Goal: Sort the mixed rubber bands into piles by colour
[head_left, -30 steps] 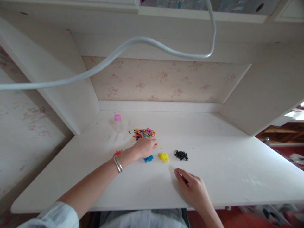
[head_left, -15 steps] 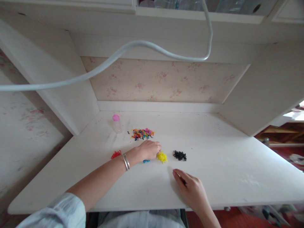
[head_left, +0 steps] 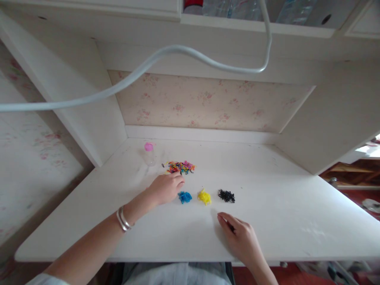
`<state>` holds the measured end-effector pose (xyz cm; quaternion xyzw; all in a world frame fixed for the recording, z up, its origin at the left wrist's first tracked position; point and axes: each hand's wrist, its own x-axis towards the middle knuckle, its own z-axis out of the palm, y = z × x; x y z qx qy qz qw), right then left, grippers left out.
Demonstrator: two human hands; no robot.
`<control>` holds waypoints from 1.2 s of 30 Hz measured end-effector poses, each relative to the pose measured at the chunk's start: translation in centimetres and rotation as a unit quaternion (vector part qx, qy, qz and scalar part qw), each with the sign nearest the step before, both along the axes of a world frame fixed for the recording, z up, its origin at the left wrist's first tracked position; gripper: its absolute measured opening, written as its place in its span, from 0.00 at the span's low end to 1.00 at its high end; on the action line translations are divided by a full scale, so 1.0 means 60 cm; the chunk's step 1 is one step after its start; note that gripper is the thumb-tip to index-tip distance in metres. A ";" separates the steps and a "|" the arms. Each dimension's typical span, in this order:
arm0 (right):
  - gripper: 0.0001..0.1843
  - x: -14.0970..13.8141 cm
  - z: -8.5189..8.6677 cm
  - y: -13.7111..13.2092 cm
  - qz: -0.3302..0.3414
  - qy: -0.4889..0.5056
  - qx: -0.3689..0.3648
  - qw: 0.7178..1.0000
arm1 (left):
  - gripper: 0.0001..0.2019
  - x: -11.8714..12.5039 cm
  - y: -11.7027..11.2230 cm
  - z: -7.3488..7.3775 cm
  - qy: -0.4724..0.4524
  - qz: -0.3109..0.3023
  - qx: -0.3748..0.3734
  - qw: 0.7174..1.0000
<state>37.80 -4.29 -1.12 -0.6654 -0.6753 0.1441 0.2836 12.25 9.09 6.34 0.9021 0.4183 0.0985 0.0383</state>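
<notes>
My left hand reaches to the near edge of a mixed pile of small colourful rubber bands. Its fingers are bent together at the pile; whatever they pinch is too small to make out. Just right of that hand lies a heap of blue bands, followed by a yellow heap and a black heap. My right hand rests on the white desk in front of the black heap, fingers curled closed. Something small and dark shows inside its grip, unclear in kind.
A clear jar with a pink lid stands behind the mixed pile to the left. Across the upper view runs a thick white cable. Side panels and a shelf holding clear plastic items frame the desk.
My left hand has moved left from beside the yellow heap to the mixed pile, uncovering the blue heap. The red heap is now hidden behind it. My right hand stays nearly still.
</notes>
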 end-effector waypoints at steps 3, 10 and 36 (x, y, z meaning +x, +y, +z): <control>0.20 -0.001 0.004 0.005 -0.008 0.034 -0.013 0.999 | 0.13 -0.054 -0.040 0.007 -0.092 0.050 -0.018 0.994; 0.21 -0.025 0.075 0.053 0.034 0.003 -0.004 0.999 | 0.14 -0.170 -0.132 -0.060 -0.261 0.243 -0.107 0.928; 0.16 -0.071 0.053 0.371 0.040 -0.258 -0.165 0.951 | 0.16 -0.206 -0.145 -0.097 -0.357 0.306 -0.148 0.870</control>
